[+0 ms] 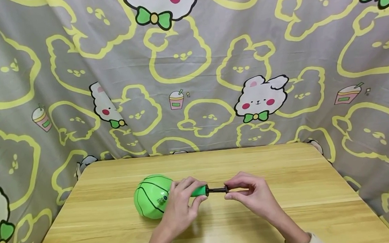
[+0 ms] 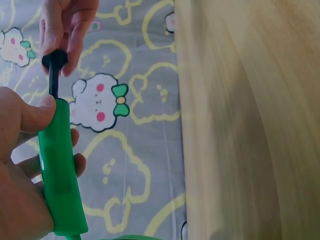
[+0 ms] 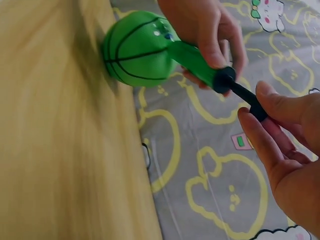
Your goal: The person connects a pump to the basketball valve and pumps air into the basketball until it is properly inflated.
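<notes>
A green ball (image 1: 150,197) with black basketball lines sits on the table, left of both hands. My left hand (image 1: 182,204) grips the green barrel of a small hand pump (image 2: 61,170), thumb on one side and fingers behind it. The pump's near end points at the ball; in the right wrist view they meet at the ball's side, though the exact joint is hidden. With thumb and fingertips, my right hand (image 1: 251,193) pinches the black knob at the end of the pump's rod. A short length of black rod shows between the barrel and the knob.
The wooden table (image 1: 307,204) spreads out beneath the hands, its far edge close to a grey curtain (image 1: 206,59). Yellow outlined animals and white bunnies are printed on the cloth, which also hangs at both sides.
</notes>
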Motion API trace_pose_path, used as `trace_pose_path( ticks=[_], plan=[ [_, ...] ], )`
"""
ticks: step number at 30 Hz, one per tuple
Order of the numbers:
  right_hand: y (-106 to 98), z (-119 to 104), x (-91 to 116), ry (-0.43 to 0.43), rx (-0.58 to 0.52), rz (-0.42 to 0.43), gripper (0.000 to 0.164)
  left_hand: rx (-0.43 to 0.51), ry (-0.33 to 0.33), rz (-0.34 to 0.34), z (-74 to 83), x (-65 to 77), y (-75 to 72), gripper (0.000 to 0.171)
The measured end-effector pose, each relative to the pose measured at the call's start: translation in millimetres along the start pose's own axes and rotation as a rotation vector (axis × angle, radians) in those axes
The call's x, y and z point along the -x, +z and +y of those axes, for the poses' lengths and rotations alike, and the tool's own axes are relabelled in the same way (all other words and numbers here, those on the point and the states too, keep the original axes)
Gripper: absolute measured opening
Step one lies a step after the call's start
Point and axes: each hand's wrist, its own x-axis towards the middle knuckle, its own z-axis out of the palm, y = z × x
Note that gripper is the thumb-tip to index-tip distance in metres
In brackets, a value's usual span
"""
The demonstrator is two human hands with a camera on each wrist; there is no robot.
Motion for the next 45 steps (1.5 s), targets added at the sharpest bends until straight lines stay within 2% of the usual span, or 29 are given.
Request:
trace_pose_path(
  ticks=[9,16,20,24,35,45],
  plan=[
    [17.8,7.4,2.6,0.009,0.008,0.003,0.027,-0.025,0.053,0.010,4.1,3.2,6.9,0.029],
    [16.7,5.4,2.7,0.048,-0.026,-0.042,0.028,0.016,0.024,-0.008,3.8,2.0,4.1,0.027],
    [13.6,3.6,2.7,0.078,0.003,-0.056,0.029,0.028,0.018,-0.032,3.1,0.7,2.6,0.026],
    [8.9,0.4,2.5,0.064,0.043,-0.050,0.031,0.031,0.007,-0.041,1.4,-0.7,0.6,0.025],
    [-10.2,-10.5,-2.1,0.017,0.092,-0.030,0.036,0.025,-0.020,0.001,-9.4,-2.5,-9.0,0.027],
    [-30.5,-20.6,-4.6,-0.018,0.102,-0.055,0.035,0.015,-0.034,0.028,-16.8,-3.7,-16.0,0.027]
  ],
)
